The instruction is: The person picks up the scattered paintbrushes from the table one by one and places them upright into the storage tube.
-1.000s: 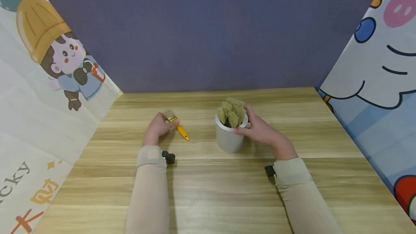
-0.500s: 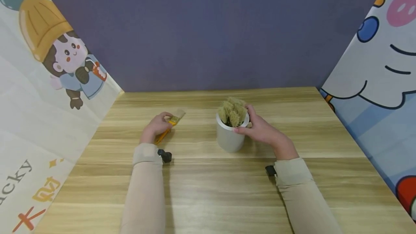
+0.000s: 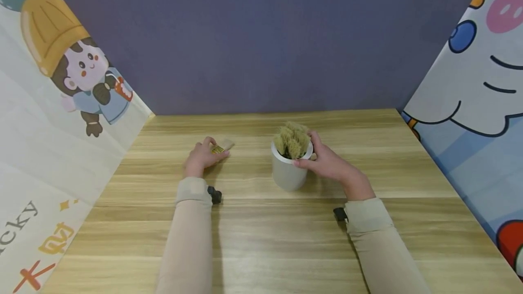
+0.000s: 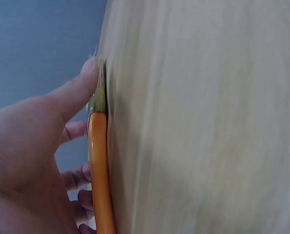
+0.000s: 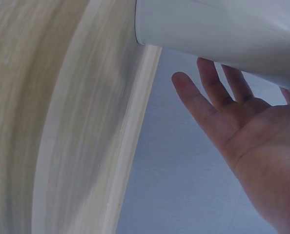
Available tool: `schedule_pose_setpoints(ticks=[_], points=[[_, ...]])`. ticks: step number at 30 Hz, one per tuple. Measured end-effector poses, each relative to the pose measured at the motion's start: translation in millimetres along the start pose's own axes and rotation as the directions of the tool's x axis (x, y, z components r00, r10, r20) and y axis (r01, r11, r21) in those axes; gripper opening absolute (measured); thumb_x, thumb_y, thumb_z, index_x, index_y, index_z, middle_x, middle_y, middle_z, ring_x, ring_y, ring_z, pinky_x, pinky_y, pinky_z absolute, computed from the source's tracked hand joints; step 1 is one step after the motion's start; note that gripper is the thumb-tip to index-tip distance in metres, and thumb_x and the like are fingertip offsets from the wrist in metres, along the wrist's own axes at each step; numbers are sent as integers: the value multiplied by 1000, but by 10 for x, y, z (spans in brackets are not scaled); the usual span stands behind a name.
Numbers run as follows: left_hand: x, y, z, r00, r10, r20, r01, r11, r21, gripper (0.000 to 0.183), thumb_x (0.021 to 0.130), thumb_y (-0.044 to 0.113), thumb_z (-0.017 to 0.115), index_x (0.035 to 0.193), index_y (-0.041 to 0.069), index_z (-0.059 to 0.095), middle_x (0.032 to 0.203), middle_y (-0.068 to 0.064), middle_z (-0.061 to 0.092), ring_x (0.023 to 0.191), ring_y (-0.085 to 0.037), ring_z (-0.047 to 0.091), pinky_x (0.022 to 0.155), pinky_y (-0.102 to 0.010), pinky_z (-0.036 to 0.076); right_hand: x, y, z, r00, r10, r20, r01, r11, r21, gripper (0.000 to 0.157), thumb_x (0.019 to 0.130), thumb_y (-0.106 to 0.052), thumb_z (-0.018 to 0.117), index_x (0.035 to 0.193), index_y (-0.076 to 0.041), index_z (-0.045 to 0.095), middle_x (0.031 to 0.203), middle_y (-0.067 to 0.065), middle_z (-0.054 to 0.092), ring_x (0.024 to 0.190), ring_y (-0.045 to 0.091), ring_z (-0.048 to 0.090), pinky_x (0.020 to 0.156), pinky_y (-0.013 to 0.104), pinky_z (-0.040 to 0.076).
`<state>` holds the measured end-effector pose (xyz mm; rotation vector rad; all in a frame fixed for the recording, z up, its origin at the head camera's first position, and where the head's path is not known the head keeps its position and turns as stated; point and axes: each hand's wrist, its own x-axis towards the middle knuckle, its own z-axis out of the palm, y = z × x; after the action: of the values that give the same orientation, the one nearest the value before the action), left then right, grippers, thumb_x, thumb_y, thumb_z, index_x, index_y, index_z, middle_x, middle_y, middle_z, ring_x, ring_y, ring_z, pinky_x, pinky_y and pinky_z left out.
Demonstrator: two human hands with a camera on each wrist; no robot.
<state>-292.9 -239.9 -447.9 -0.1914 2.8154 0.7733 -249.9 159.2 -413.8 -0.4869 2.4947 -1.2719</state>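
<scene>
On the left of the table, my left hand (image 3: 202,154) spreads over a paintbrush (image 3: 218,149). Its pale bristles and metal ferrule show between thumb and forefinger in the head view; the handle is hidden beneath the hand. In the left wrist view the orange handle (image 4: 100,170) lies along the tabletop, with the straight thumb (image 4: 76,92) by the bristles and loose fingers beyond. My right hand (image 3: 327,161) holds an upright white pot (image 3: 288,177) by its rim, thumb in front, forefinger behind. Fuzzy yellow-green plant tufts (image 3: 292,140) fill the pot's top.
The wood-grain table (image 3: 261,244) ends at a dark blue-grey wall (image 3: 261,40). Cartoon-printed sheets flank it, a left sheet (image 3: 24,117) and a right sheet (image 3: 461,103).
The paintbrush has turned: its handle pointed to the lower right, and now its bristles point to the upper right. My left hand has shifted and its fingers have spread. The right hand and pot stay put.
</scene>
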Motion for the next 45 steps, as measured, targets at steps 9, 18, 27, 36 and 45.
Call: schedule_pose_setpoints(ticks=[9,18,27,36,45], points=[[-27,100,12,996,-85,-9,86,995,53,63,101,66,59,144,23,44,154,-24,39,139,-56,46,103,-89,33,-4,-1,-8,1000,-14,-4,14,1000,15,104,98,-52,74,166,-14,6,169,31,29,146,53,49,112,64,48],[-3,146,31,994,-111,-14,112,991,79,61,103,64,56,146,22,45,155,-26,38,141,-60,43,105,-89,29,-13,-14,-36,1000,22,5,-22,1000,5,111,97,-58,73,169,-16,0,173,31,20,146,55,47,111,64,48],[-19,143,55,992,-114,-47,118,989,85,62,101,65,58,143,22,46,151,-24,40,135,-57,48,104,-86,34,8,-12,-40,1000,-10,1,10,1000,26,108,96,-55,75,168,-16,3,173,29,22,156,51,33,118,68,39],[-17,182,-47,995,-89,-44,89,996,5,60,105,52,57,142,6,50,146,-27,52,134,-54,50,112,-70,41,14,28,-24,1000,10,8,-10,1000,19,112,95,-59,75,168,-15,2,174,31,16,152,53,40,116,67,43],[-457,707,-572,950,9,-312,-84,970,-227,53,104,47,64,136,5,61,131,-18,68,115,-38,64,106,-67,46,9,50,-13,1000,-23,-4,23,999,28,103,96,-52,76,165,-15,9,170,28,28,157,49,34,119,68,38]])
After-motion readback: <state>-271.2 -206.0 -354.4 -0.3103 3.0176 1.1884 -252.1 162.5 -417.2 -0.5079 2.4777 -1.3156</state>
